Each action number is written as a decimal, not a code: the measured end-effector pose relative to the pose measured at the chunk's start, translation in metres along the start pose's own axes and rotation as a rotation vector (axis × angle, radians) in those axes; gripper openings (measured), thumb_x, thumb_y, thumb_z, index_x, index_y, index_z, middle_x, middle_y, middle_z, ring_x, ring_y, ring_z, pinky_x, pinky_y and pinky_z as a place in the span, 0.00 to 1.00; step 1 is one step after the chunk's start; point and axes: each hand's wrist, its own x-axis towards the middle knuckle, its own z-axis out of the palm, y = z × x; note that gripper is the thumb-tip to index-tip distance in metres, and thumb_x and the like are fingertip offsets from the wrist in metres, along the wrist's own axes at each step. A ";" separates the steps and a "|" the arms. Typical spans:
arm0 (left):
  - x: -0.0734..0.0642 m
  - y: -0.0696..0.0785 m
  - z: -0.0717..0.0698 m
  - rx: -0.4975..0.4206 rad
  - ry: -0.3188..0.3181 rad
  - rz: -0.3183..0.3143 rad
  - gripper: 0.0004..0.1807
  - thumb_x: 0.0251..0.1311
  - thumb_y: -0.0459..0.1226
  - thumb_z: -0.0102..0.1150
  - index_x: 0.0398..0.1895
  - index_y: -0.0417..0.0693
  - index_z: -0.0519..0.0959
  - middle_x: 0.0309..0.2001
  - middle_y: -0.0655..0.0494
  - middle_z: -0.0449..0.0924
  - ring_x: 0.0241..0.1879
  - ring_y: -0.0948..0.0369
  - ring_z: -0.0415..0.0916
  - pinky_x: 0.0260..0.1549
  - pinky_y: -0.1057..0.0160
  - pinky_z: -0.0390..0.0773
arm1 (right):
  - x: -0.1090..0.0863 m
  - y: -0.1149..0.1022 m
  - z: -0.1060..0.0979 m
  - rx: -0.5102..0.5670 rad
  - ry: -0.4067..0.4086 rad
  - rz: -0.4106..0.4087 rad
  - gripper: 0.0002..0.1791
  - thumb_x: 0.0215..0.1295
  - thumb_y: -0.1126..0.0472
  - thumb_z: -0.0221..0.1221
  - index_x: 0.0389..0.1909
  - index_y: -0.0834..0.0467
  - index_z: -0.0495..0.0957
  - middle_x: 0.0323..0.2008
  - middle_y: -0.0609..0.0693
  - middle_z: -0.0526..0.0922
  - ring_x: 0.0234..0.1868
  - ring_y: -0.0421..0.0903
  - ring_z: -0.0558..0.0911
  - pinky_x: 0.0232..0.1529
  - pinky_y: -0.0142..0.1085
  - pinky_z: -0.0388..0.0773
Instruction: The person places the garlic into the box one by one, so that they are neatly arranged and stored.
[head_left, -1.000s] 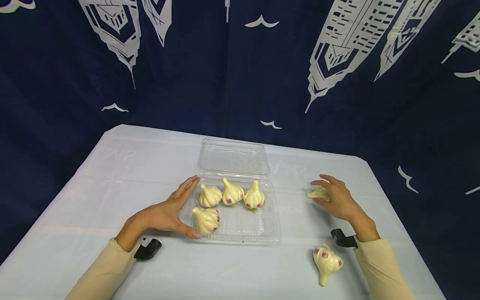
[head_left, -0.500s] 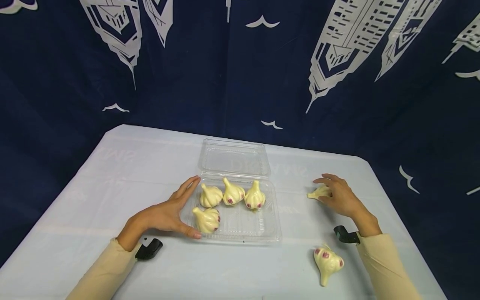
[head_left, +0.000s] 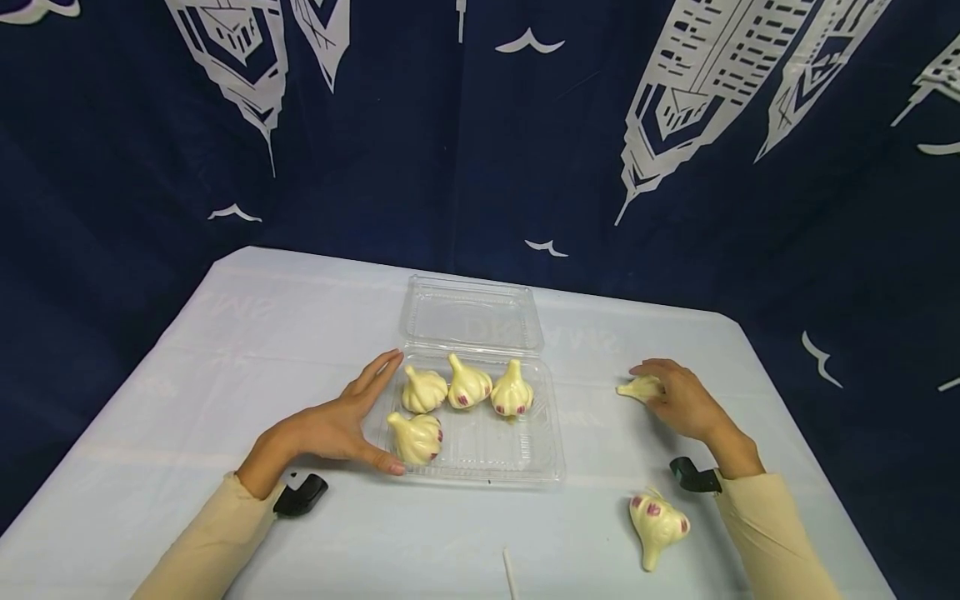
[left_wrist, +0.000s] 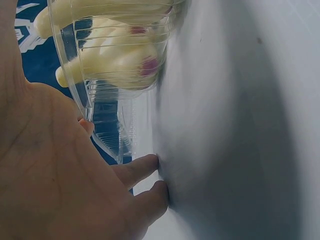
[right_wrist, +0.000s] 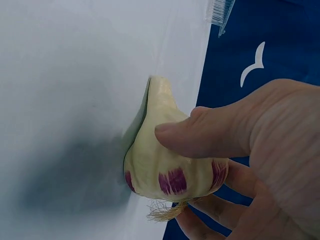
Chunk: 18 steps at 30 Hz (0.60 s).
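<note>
A clear plastic clamshell box (head_left: 487,454) lies with its lid folded back, and several garlic bulbs (head_left: 468,385) sit in its tray. My left hand (head_left: 337,423) spans the box's left side, fingers spread, fingertips by the back corner and thumb at the front corner. In the left wrist view two fingertips (left_wrist: 150,162) meet the table. On the right, my right hand (head_left: 686,402) grips another garlic bulb (right_wrist: 165,155) lying on its side, its neck pointing left in the head view. The thumb presses on the bulb, and the other fingers are partly hidden behind it.
A loose garlic bulb (head_left: 656,529) with purple patches lies near the right forearm. A thin white stick (head_left: 510,573) shows at the front edge of the head view. Behind the white table (head_left: 300,300) hangs a dark blue printed curtain (head_left: 450,150).
My right hand's fingers have come in around the garlic bulb. A white stick has come into view at the bottom. The left hand stays at the box.
</note>
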 end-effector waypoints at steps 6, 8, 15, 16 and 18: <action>0.000 0.000 0.000 0.002 0.003 -0.002 0.79 0.38 0.58 0.81 0.81 0.55 0.29 0.81 0.54 0.22 0.79 0.39 0.29 0.68 0.27 0.48 | -0.001 0.000 -0.001 0.006 0.003 0.015 0.25 0.58 0.76 0.58 0.59 0.69 0.75 0.61 0.73 0.71 0.63 0.72 0.69 0.61 0.65 0.66; 0.000 0.000 0.000 0.004 0.004 0.000 0.79 0.37 0.58 0.81 0.81 0.55 0.29 0.81 0.54 0.22 0.79 0.39 0.29 0.68 0.27 0.48 | -0.001 0.000 -0.001 0.011 0.005 0.021 0.25 0.58 0.75 0.59 0.59 0.69 0.75 0.61 0.73 0.71 0.63 0.72 0.69 0.60 0.65 0.67; 0.000 0.000 0.000 0.007 0.007 0.007 0.80 0.37 0.58 0.81 0.81 0.54 0.29 0.81 0.54 0.22 0.78 0.38 0.29 0.68 0.27 0.48 | -0.004 -0.005 -0.003 -0.003 0.034 0.027 0.25 0.59 0.70 0.65 0.59 0.66 0.76 0.60 0.72 0.72 0.57 0.70 0.72 0.53 0.59 0.71; 0.000 -0.001 0.000 0.008 0.007 0.007 0.80 0.37 0.58 0.81 0.81 0.54 0.29 0.81 0.54 0.22 0.78 0.38 0.29 0.68 0.27 0.48 | -0.004 -0.006 -0.004 -0.006 0.038 0.030 0.25 0.59 0.69 0.65 0.59 0.66 0.76 0.59 0.71 0.72 0.57 0.69 0.72 0.51 0.57 0.71; 0.000 -0.001 0.000 0.010 0.005 0.006 0.80 0.38 0.58 0.81 0.81 0.54 0.28 0.81 0.54 0.22 0.78 0.38 0.29 0.68 0.27 0.48 | -0.004 -0.008 -0.005 -0.010 0.048 0.031 0.26 0.58 0.68 0.66 0.59 0.65 0.77 0.58 0.71 0.73 0.55 0.68 0.72 0.48 0.54 0.71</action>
